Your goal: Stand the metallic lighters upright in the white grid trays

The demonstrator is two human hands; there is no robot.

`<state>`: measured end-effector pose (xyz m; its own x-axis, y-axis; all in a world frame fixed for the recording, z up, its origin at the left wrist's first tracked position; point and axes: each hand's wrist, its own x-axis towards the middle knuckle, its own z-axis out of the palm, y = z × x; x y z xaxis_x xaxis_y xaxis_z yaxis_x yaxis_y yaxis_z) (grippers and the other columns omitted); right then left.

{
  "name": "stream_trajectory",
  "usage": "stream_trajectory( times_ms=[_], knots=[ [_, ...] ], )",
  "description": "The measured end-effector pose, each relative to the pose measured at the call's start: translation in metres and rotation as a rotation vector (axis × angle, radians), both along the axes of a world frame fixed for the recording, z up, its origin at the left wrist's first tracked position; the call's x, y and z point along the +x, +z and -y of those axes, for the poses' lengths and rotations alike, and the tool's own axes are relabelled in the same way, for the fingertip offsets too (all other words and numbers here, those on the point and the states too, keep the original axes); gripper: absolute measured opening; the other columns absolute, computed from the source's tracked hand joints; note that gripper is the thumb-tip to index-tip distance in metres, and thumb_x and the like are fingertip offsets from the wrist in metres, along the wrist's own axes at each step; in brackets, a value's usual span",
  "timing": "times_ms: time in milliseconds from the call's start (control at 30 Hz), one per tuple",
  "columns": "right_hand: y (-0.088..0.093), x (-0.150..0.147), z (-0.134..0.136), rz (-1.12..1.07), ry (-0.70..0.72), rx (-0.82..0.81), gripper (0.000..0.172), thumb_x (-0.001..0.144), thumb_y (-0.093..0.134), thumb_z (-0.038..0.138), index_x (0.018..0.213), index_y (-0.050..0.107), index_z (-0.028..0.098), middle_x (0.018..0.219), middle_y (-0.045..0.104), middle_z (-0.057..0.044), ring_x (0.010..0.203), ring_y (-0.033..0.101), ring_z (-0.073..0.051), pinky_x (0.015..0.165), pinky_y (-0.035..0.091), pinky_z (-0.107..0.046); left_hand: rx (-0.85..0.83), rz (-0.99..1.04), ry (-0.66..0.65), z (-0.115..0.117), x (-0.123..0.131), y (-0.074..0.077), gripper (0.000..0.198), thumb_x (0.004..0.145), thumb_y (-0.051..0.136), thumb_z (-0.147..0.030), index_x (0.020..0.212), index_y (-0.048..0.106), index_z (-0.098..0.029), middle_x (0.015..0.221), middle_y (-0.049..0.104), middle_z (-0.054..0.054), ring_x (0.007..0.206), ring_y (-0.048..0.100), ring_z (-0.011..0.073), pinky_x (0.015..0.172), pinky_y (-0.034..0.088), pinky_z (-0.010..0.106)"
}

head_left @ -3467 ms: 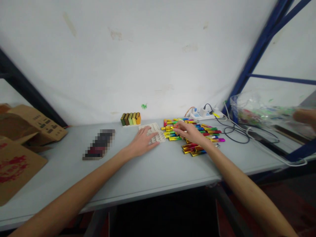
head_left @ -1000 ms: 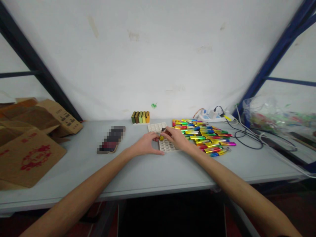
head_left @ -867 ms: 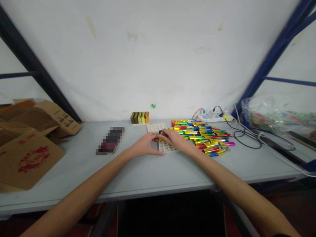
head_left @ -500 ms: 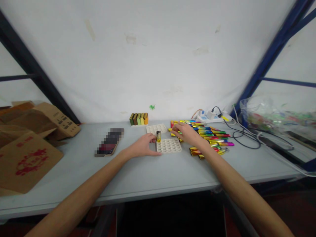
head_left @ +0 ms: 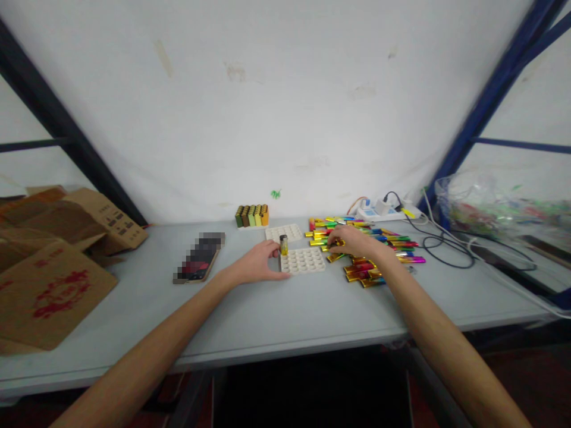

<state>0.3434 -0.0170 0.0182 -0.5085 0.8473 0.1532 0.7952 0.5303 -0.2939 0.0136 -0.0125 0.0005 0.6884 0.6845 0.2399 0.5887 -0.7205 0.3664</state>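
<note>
My left hand point(head_left: 256, 263) rests at the left end of a white tray with round holes point(head_left: 303, 261). Its thumb lies along the front edge and its curled fingers are by the left side. In the tray's back left corner a yellow lighter with a dark top point(head_left: 284, 245) stands upright beside those fingertips. Over to the right, my right hand point(head_left: 352, 241) reaches into a pile of shiny, many-coloured lighters point(head_left: 363, 270). Its fingers are bent down with the tips together at a gold-coloured one, partly hidden by the hand.
Behind lies a second white holed tray point(head_left: 284, 232). A block of upright lighters point(head_left: 252, 216) stands by the wall. A phone point(head_left: 200, 257) and cardboard boxes point(head_left: 66, 279) are on the left. A power strip point(head_left: 379, 211), black cables point(head_left: 441, 252) and a plastic bag point(head_left: 482, 202) are on the right.
My right hand has moved right and slightly nearer, deeper over the pile. My left hand stays at the tray, and the yellow lighter still stands in its corner.
</note>
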Motion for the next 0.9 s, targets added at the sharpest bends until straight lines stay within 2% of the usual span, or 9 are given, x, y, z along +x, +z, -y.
stream_trajectory(
  times_ms=[233, 400, 533, 667, 733, 833, 900],
  knots=[
    [-0.003, -0.006, 0.001, 0.006, -0.009, 0.032, 0.003, 0.087, 0.072, 0.020, 0.090, 0.073, 0.019, 0.097, 0.072, -0.009, 0.093, 0.063, -0.025, 0.084, 0.047, -0.035, 0.006, -0.022, 0.011, 0.002, 0.000, 0.002, 0.053, 0.071, 0.074, -0.067, 0.091, 0.059, -0.021, 0.095, 0.063, 0.006, 0.087, 0.060, 0.0263, 0.076, 0.048, 0.035],
    [-0.004, -0.007, -0.001, -0.029, -0.067, 0.036, 0.012, 0.090, 0.070, 0.028, 0.096, 0.070, 0.018, 0.097, 0.073, -0.010, 0.087, 0.064, -0.024, 0.078, 0.046, -0.033, 0.004, -0.037, 0.008, 0.002, 0.000, 0.003, 0.053, 0.072, 0.075, -0.066, 0.091, 0.058, -0.020, 0.095, 0.062, 0.007, 0.087, 0.060, 0.0262, 0.077, 0.048, 0.035],
    [0.002, -0.013, 0.001, -0.312, -0.045, 0.161, 0.021, 0.096, 0.064, 0.038, 0.105, 0.067, 0.019, 0.101, 0.075, -0.010, 0.089, 0.066, -0.023, 0.080, 0.048, -0.033, -0.007, -0.027, 0.008, 0.002, -0.001, 0.002, 0.055, 0.072, 0.074, -0.067, 0.095, 0.059, -0.020, 0.097, 0.063, 0.007, 0.089, 0.061, 0.0265, 0.078, 0.049, 0.036],
    [0.011, -0.022, 0.008, -0.522, -0.082, 0.191, 0.037, 0.099, 0.057, 0.050, 0.117, 0.067, 0.019, 0.092, 0.076, -0.006, 0.076, 0.066, -0.020, 0.071, 0.048, -0.030, -0.008, -0.021, 0.014, 0.002, -0.001, 0.003, 0.054, 0.071, 0.076, -0.067, 0.092, 0.058, -0.020, 0.094, 0.062, 0.006, 0.086, 0.060, 0.0257, 0.076, 0.048, 0.035],
    [0.010, -0.027, 0.009, -0.571, -0.092, 0.177, 0.038, 0.099, 0.055, 0.051, 0.113, 0.070, 0.019, 0.094, 0.077, -0.006, 0.079, 0.067, -0.021, 0.073, 0.049, -0.031, -0.011, -0.022, 0.014, 0.002, -0.001, 0.003, 0.054, 0.071, 0.075, -0.068, 0.091, 0.057, -0.020, 0.094, 0.062, 0.006, 0.086, 0.060, 0.0255, 0.076, 0.047, 0.034],
    [0.004, -0.034, 0.006, -0.651, -0.058, 0.166, 0.037, 0.099, 0.055, 0.049, 0.104, 0.075, 0.020, 0.106, 0.077, -0.008, 0.098, 0.069, -0.023, 0.088, 0.050, -0.033, -0.016, -0.025, 0.020, 0.002, -0.001, 0.003, 0.054, 0.071, 0.075, -0.067, 0.089, 0.056, -0.021, 0.094, 0.062, 0.006, 0.086, 0.060, 0.0254, 0.075, 0.046, 0.033],
    [-0.002, -0.039, 0.003, -0.714, -0.080, 0.140, 0.035, 0.093, 0.063, 0.051, 0.102, 0.075, 0.019, 0.104, 0.077, -0.008, 0.094, 0.069, -0.023, 0.085, 0.050, -0.033, -0.018, -0.019, 0.026, 0.001, -0.001, 0.002, 0.053, 0.071, 0.076, -0.067, 0.088, 0.055, -0.021, 0.094, 0.061, 0.005, 0.085, 0.059, 0.0250, 0.075, 0.045, 0.033]
  ],
)
